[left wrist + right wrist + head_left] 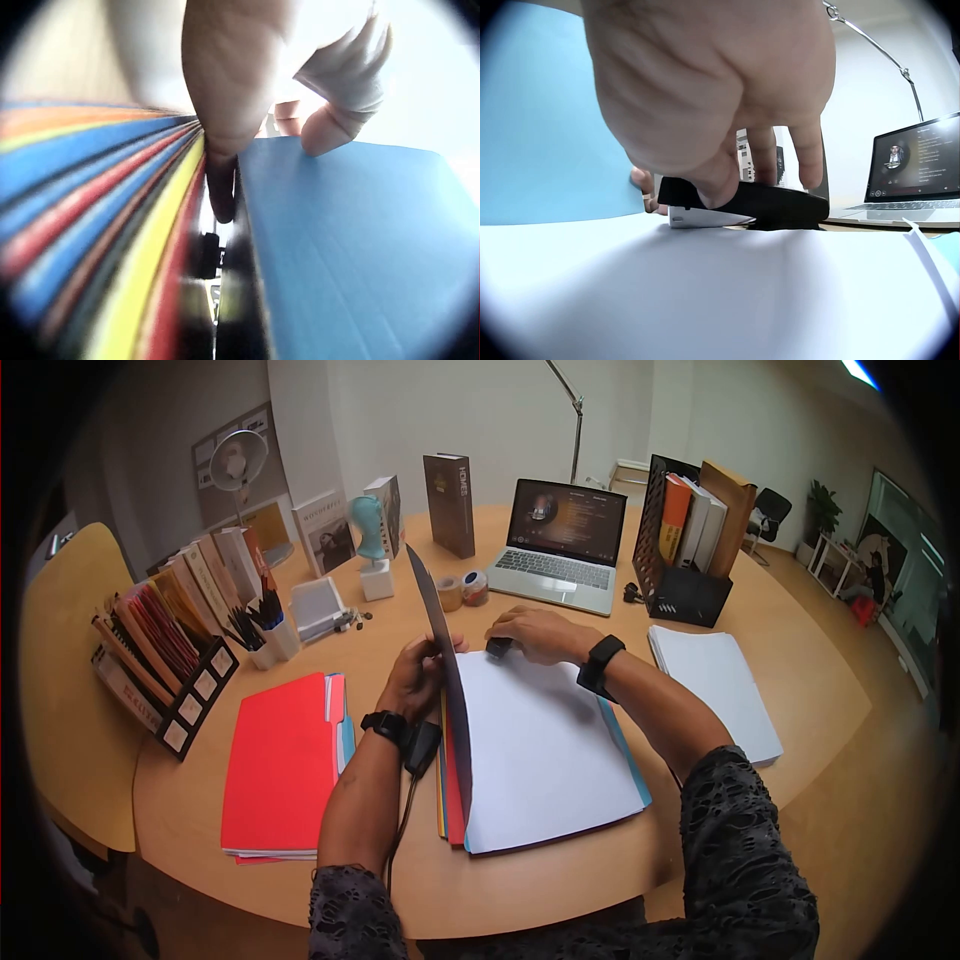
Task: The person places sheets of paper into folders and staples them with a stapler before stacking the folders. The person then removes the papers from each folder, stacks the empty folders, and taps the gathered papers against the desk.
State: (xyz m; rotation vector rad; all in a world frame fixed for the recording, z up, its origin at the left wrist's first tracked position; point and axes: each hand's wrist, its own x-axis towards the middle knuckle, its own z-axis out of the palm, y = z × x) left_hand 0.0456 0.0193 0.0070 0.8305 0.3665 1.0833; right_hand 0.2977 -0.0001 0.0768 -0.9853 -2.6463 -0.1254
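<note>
My right hand grips a black stapler at the far edge of a stack of white paper. Its thumb presses along the stapler's top. The paper lies inside an open folder, whose light blue edge shows at the right. My left hand pinches the folder's raised cover near its far end. In the left wrist view that cover appears as a blue sheet, with several coloured folders fanned out on the left side of the fingers.
A red folder lies left, and another paper stack right. Behind stand a laptop, tape rolls and an upright dark book. A book rack and pen holder stand left, a black file holder right.
</note>
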